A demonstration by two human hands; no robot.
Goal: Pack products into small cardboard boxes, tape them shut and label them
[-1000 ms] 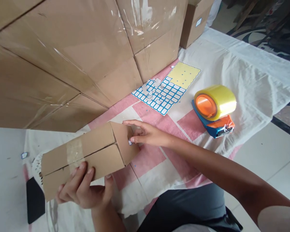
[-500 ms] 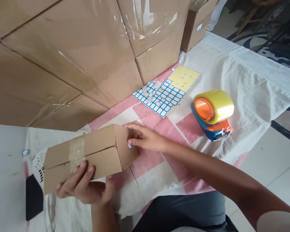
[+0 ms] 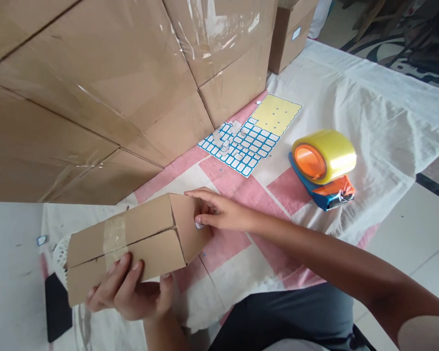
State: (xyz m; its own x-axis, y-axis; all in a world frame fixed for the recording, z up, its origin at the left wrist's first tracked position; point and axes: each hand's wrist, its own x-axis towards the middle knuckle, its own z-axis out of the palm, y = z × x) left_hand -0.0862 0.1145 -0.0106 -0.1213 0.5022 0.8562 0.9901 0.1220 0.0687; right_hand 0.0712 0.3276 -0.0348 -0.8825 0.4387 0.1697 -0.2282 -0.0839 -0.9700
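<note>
My left hand point(image 3: 131, 290) grips a small cardboard box point(image 3: 139, 222) from below and along its near side, fingers over the top. The box lies tilted, its taped top seam facing up, a strip of clear tape across the middle. At the box's right end, my right hand point(image 3: 219, 209) is closed with its thumb on a small white sticker point(image 3: 198, 224) against the end panel. Its index finger reaches to the box's far top corner. The sticker is mostly hidden by the thumb. Behind, sheets of blue-edged label stickers point(image 3: 247, 146) lie on the cloth, one partly peeled to yellow backing.
A large wall of taped cardboard boxes point(image 3: 106, 87) stands along the back left. Farther right is another box point(image 3: 289, 41) bearing a label. A tape dispenser point(image 3: 324, 163) with a yellow roll rests on the pink-and-white tablecloth point(image 3: 354, 102). A black object point(image 3: 58, 307) is at lower left.
The view has shifted slightly. My right thumb has moved a little on the sticker, now covering more of it. My left hand keeps the same hold on the box.
</note>
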